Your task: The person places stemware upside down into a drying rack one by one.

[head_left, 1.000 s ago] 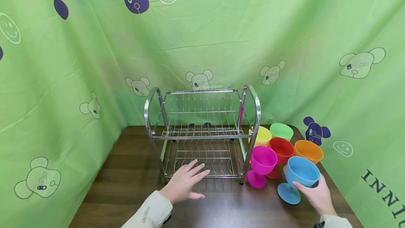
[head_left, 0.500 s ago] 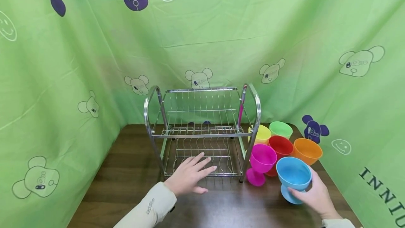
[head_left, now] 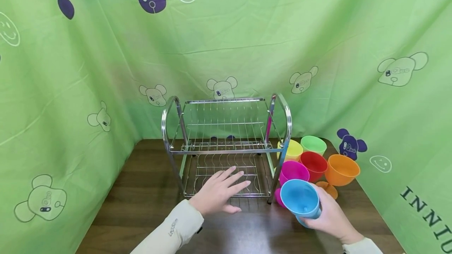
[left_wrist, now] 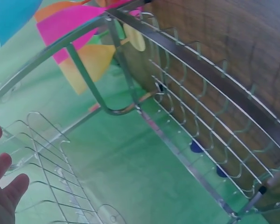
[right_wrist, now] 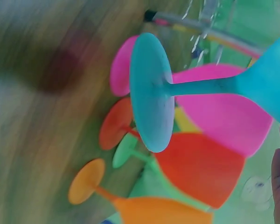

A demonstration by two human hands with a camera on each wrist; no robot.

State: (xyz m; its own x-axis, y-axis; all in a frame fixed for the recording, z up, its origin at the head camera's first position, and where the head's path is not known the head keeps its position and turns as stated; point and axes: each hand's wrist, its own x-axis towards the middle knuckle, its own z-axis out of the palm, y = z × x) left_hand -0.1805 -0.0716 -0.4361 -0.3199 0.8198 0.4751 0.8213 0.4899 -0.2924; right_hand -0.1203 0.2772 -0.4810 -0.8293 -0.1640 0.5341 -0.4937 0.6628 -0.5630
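Note:
My right hand (head_left: pixel 333 214) grips a blue plastic goblet (head_left: pixel 299 196) by its bowl, thumb on the near side and the other fingers hidden behind it. In the right wrist view the goblet's round foot (right_wrist: pixel 151 95) and stem hang over the wooden table (right_wrist: pixel 42 140). My left hand (head_left: pixel 221 192) holds nothing; its fingers are spread in front of a two-tier chrome dish rack (head_left: pixel 226 151). Right behind the blue goblet stands a magenta goblet (head_left: pixel 294 170), partly covered by it.
Beside the rack's right leg stand more goblets: red (head_left: pixel 314 166), orange (head_left: pixel 341 169), yellow (head_left: pixel 294 150) and light green (head_left: pixel 313 144). Green printed cloth (head_left: pixel 226 42) hangs behind the table and along both sides.
My right hand has lifted the blue goblet and carried it left, away from the orange one, tipping its mouth toward me. My left hand has drifted slightly right, fingers still spread.

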